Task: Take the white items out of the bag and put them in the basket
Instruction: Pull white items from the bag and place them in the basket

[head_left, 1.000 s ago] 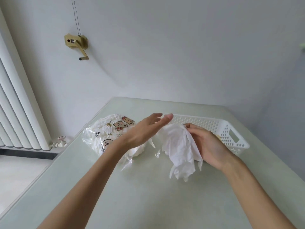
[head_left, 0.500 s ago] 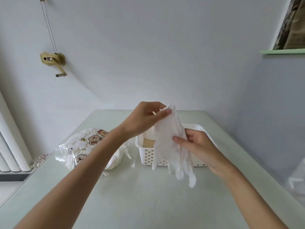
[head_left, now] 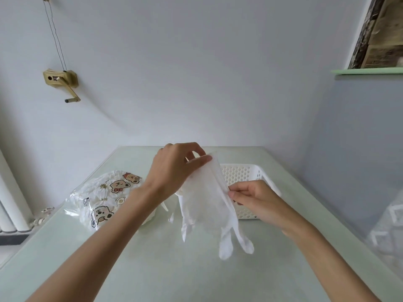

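On the pale green table [head_left: 196, 280] I see the job well short of done, by my reading. Over on the left lies the bear-printed plastic bag [head_left: 104, 197], crumpled and bulging, so I judge more white items are inside, though I cannot count them. Behind my hands sits the white perforated basket [head_left: 246, 173]; most of its inside is hidden, so I cannot tell what it already contains.

Out of the bag but not in the basket is one translucent white disposable glove [head_left: 209, 205]. It hangs in the air over the table, just in front of the basket's near wall, cuff up and finger ends dangling toward me.

My left hand [head_left: 174, 171] is above it, thumb and fingertips pinched on the cuff's top edge. My right hand [head_left: 255, 199] is lower and to the right, pinching the glove's right edge, between the glove and the basket. Both hands grasp the same glove.

What is left, as I judge it: carry this glove over the rim, let go, then return to the bag.
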Demonstrator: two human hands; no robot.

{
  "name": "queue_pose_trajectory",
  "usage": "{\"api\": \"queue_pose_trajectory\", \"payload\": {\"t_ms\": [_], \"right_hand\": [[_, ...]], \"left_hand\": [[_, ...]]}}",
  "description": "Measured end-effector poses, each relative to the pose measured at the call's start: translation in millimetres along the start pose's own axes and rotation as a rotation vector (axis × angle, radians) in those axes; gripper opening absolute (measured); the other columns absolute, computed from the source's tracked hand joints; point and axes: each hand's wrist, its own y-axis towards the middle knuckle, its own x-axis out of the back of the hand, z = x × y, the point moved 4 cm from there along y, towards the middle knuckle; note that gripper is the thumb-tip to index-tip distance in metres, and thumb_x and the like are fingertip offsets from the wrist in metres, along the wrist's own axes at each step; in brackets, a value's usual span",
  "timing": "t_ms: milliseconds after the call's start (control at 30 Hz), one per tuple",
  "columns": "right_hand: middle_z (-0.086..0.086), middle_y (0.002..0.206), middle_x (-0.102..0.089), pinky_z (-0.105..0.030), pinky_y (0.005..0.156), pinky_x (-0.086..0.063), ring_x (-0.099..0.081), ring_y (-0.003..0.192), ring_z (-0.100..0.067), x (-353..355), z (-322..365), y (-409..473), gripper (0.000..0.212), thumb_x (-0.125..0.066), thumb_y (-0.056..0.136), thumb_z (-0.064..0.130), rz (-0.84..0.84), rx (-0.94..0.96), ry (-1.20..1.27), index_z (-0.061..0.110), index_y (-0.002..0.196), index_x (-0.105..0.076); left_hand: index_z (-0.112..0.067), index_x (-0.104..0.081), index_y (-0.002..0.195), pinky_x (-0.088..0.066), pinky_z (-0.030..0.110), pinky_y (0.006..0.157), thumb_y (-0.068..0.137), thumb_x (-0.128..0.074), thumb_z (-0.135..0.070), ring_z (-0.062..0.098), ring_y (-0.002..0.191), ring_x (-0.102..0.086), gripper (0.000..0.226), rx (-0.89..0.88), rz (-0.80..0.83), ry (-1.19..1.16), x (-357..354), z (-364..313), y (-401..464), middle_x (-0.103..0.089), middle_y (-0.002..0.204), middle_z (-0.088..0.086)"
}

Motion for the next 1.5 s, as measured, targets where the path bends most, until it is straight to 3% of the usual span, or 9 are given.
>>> {"api": "queue_pose_trajectory", "payload": {"t_ms": [133,267,400,500,567,733,1033,1333,1500], "right_hand": [[0.012,0.115,-0.068,-0.018,0.095,-0.046,-0.061,0.109,0.001,-1.1,20.6,1.8,0.041,-0.073,0.083,0.022,0.211,-0.012,0.144,0.026,0.122,-0.060],[0.002,0.105,-0.073,-0.028,0.094,-0.052,-0.068,0.099,-0.008,-6.6,31.0,26.6,0.033,-0.076,0.080,0.023,0.070,-0.021,0.077,0.018,0.112,-0.068],[-0.002,0.101,-0.074,-0.027,0.083,-0.055,-0.070,0.095,-0.016,1.4,30.9,37.1,0.024,-0.071,0.083,0.019,0.025,-0.032,0.204,0.015,0.106,-0.069],[-0.005,0.103,-0.073,-0.029,0.082,-0.054,-0.069,0.094,-0.018,11.4,35.1,38.8,0.023,-0.070,0.082,0.014,0.004,-0.014,0.280,0.014,0.105,-0.068],[-0.008,0.102,-0.073,-0.035,0.087,-0.051,-0.069,0.094,-0.021,23.6,34.2,39.4,0.024,-0.072,0.079,0.015,-0.053,-0.012,0.318,0.012,0.103,-0.070],[-0.004,0.096,-0.070,-0.021,0.071,-0.054,-0.067,0.086,-0.015,56.5,33.2,43.0,0.041,-0.071,0.069,0.018,0.010,-0.022,0.386,0.008,0.109,-0.067],[0.003,0.093,-0.072,-0.016,0.072,-0.054,-0.068,0.084,-0.007,91.5,21.5,92.9,0.014,-0.068,0.085,0.017,-0.056,-0.114,0.172,0.014,0.098,-0.071],[0.003,0.083,-0.066,-0.020,0.068,-0.053,-0.064,0.076,-0.012,102.0,-0.4,105.8,0.025,-0.066,0.074,0.001,-0.172,-0.010,0.698,0.021,0.085,-0.055],[-0.003,0.098,-0.069,-0.022,0.080,-0.054,-0.066,0.090,-0.015,104.3,0.2,108.8,0.045,-0.070,0.070,0.001,-0.018,-0.120,0.351,0.019,0.111,-0.065]], "left_hand": [[-0.026,-0.072,0.076,-0.054,0.037,0.063,0.078,-0.077,-0.039,0.009,0.058,-0.059,0.014,-0.008,0.088,-0.240,-1.2,-8.5,-3.6,-0.067,0.066,-0.008],[-0.019,-0.071,0.086,-0.052,0.026,0.053,0.076,-0.078,-0.031,0.005,0.060,-0.065,0.017,0.030,0.180,-0.485,3.9,-18.8,-1.5,-0.073,0.075,-0.003],[-0.024,-0.053,0.131,-0.055,0.020,0.082,0.077,-0.072,-0.050,0.000,0.104,-0.065,0.062,0.151,0.356,-0.643,3.9,7.2,-6.0,-0.066,0.119,-0.009],[-0.022,-0.061,0.121,-0.051,0.018,0.087,0.084,-0.071,-0.038,0.003,0.105,-0.065,0.042,0.164,0.620,-0.545,-20.7,23.6,-24.2,-0.069,0.116,-0.007],[-0.014,-0.070,0.100,-0.052,0.020,0.084,0.091,-0.063,-0.022,0.009,0.095,-0.069,0.015,0.196,0.557,-0.659,-27.6,25.0,-27.6,-0.074,0.102,0.001],[-0.005,-0.072,0.098,-0.057,0.028,0.084,0.093,-0.060,-0.022,0.022,0.091,-0.071,0.022,0.175,0.464,-0.644,-31.5,25.0,-0.9,-0.074,0.098,0.013],[-0.017,-0.068,0.082,-0.058,0.025,0.074,0.091,-0.062,-0.027,0.009,0.071,-0.067,0.015,0.164,0.444,-0.659,-51.9,27.4,44.8,-0.069,0.071,-0.008],[-0.006,-0.066,0.110,-0.055,0.027,0.087,0.096,-0.054,-0.032,0.014,0.103,-0.068,0.031,0.245,0.321,-0.792,-65.0,52.3,48.2,-0.071,0.109,0.006],[-0.012,-0.065,0.104,-0.054,0.023,0.087,0.101,-0.047,-0.028,0.010,0.098,-0.067,0.024,0.250,0.310,-0.675,-75.4,55.2,63.8,-0.070,0.102,-0.001]]}}
